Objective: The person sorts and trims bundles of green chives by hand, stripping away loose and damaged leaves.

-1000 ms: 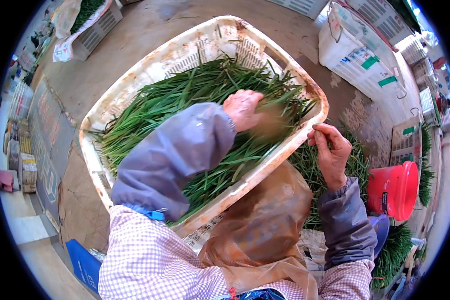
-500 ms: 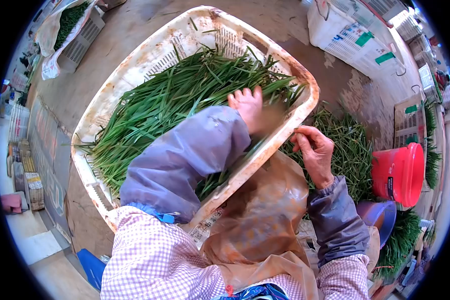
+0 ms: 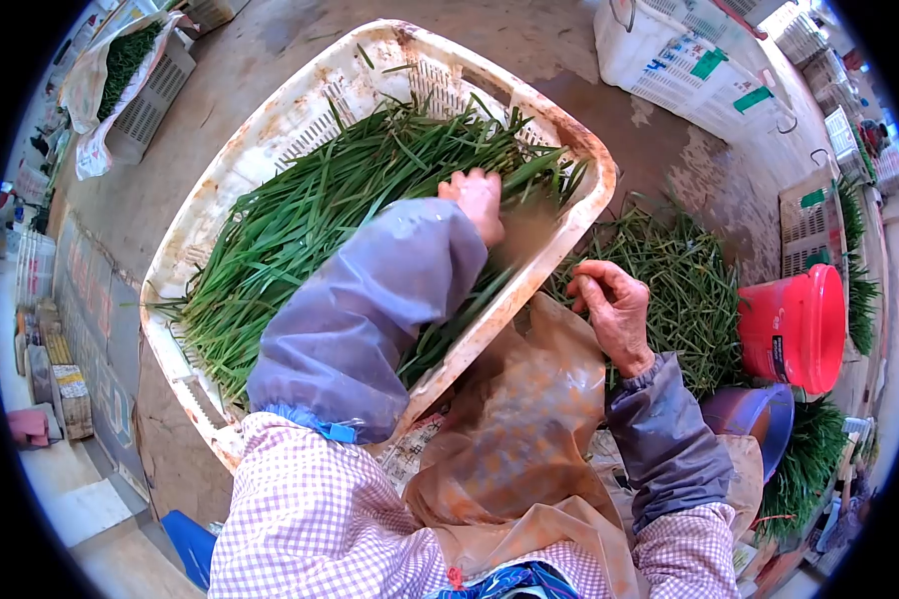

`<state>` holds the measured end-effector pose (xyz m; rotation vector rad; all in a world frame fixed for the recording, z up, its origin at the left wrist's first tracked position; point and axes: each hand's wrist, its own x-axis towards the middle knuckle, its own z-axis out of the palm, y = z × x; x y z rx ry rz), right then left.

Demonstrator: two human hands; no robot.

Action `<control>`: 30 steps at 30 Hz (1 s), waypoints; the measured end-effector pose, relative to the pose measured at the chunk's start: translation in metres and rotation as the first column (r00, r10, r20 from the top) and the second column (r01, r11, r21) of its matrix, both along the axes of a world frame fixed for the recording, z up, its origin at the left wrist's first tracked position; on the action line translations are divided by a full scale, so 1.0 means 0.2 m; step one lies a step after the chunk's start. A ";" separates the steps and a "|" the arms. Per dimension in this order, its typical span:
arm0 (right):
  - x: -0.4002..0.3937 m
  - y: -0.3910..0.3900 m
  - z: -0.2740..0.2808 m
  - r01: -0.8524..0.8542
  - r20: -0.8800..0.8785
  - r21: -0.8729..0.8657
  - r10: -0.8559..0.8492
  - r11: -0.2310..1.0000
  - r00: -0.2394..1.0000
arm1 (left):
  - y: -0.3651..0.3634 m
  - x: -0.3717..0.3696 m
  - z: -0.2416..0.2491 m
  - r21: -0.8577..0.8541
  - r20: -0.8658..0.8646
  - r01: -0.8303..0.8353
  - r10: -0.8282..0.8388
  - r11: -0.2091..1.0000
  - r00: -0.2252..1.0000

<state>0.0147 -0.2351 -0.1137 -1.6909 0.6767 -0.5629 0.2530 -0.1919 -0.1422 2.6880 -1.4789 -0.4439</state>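
Note:
A white, rust-stained plastic basket (image 3: pixel 210 200) holds a thick layer of long green leafy stalks (image 3: pixel 310 220). My left hand (image 3: pixel 477 204) is in the basket on top of the stalks, near the right side, with its fingers curled onto them. My right hand (image 3: pixel 614 311) is outside the basket's right rim, thumb and fingertips pinched together; anything between them is too small to make out. Below and beyond it lies a heap of loose green trimmings (image 3: pixel 684 290). A brown translucent apron (image 3: pixel 519 409) covers my lap.
Right of the heap stand a red bucket (image 3: pixel 794 329) and a purple bucket (image 3: pixel 754 424), with more green bundles (image 3: pixel 804 469) beside them. A large white crate (image 3: pixel 679 70) is at the upper right. Another crate of greens (image 3: pixel 150 100) stands at the upper left.
My left hand's fingers, spread before, are now curled down onto the stalks. My right hand remains pinched beside the rim. The whole view has shifted slightly.

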 end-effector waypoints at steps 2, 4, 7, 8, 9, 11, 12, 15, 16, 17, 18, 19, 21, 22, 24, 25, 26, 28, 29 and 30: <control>0.00 -0.01 0.00 0.032 -0.006 0.044 -0.032 0.998 0.999 | 0.01 -0.13 -0.03 0.015 0.166 0.023 -0.025 1.000 0.986; 0.01 0.00 -0.01 0.039 0.004 0.086 -0.039 0.996 0.999 | 0.01 -0.16 -0.18 -0.107 0.235 -0.026 0.051 0.994 0.971; 0.04 0.04 -0.06 0.015 0.006 0.121 -0.016 0.993 1.000 | 0.01 -0.14 -0.17 -0.042 0.223 -0.030 0.038 0.999 0.974; 0.06 0.06 -0.06 0.005 0.006 0.117 -0.006 0.993 1.000 | 0.00 -0.11 -0.16 -0.015 0.213 -0.030 0.032 0.999 0.976; 0.07 0.07 -0.06 -0.008 0.008 0.107 0.007 0.994 1.000 | -0.02 -0.09 -0.18 -0.013 0.196 -0.033 0.035 0.999 0.980; 0.09 0.07 -0.06 -0.012 0.022 0.060 0.011 0.998 1.000 | -0.09 0.02 -0.39 -0.062 0.143 -0.039 0.048 0.997 0.989; 0.07 0.06 -0.05 0.008 0.017 0.055 -0.009 0.998 1.000 | -0.04 0.00 -0.20 -0.074 0.018 -0.064 0.065 0.995 0.998; 0.03 0.02 -0.05 0.084 0.002 0.068 -0.084 0.994 0.996 | 0.03 0.03 0.02 -0.119 -0.195 -0.116 0.092 0.986 0.977; 0.01 -0.01 -0.06 0.098 -0.003 0.045 -0.098 0.994 0.995 | 0.04 0.05 0.02 -0.134 -0.206 -0.106 0.077 0.985 0.975; -0.01 -0.03 -0.06 0.109 0.002 0.057 -0.109 0.992 0.994 | 0.04 0.07 0.02 -0.149 -0.211 -0.109 0.076 0.983 0.975; -0.02 -0.05 -0.06 0.118 0.007 0.067 -0.118 0.991 0.993 | 0.03 0.10 0.01 -0.164 -0.215 -0.113 0.077 0.980 0.974; -0.02 -0.06 -0.05 0.120 0.010 0.065 -0.121 0.991 0.993 | 0.03 0.13 0.01 -0.177 -0.219 -0.115 0.074 0.978 0.973; -0.03 -0.09 -0.02 0.133 0.018 0.064 -0.135 0.989 0.991 | 0.05 0.18 0.01 -0.245 -0.242 -0.089 0.028 0.965 0.970; -0.03 -0.10 -0.01 0.137 0.022 0.059 -0.138 0.989 0.990 | 0.06 0.22 0.03 -0.250 -0.283 -0.090 0.016 0.964 0.959; -0.03 -0.13 0.01 0.143 0.031 0.051 -0.145 0.988 0.989 | 0.03 0.40 -0.25 -0.520 -0.604 -0.266 -0.129 0.812 0.787; -0.02 -0.14 0.02 0.141 0.024 0.054 -0.143 0.988 0.989 | 0.01 0.48 -0.39 -0.600 -0.702 -0.359 -0.255 0.715 0.665; -0.02 -0.15 0.03 0.144 0.034 0.066 -0.147 0.987 0.989 | 0.03 0.49 -0.34 -0.592 -0.710 -0.363 -0.253 0.719 0.657; -0.01 -0.15 0.02 0.149 0.050 0.092 -0.154 0.985 0.987 | 0.08 0.48 -0.22 -0.575 -0.727 -0.371 -0.248 0.729 0.640; 0.00 -0.15 0.02 0.153 0.049 0.094 -0.158 0.984 0.986 | 0.12 0.42 -0.18 -0.605 -0.631 -0.279 -0.236 0.745 0.739; 0.02 -0.15 0.00 0.150 0.055 0.097 -0.156 0.984 0.986 | 0.14 0.34 -0.12 -0.623 -0.517 -0.181 -0.227 0.761 0.826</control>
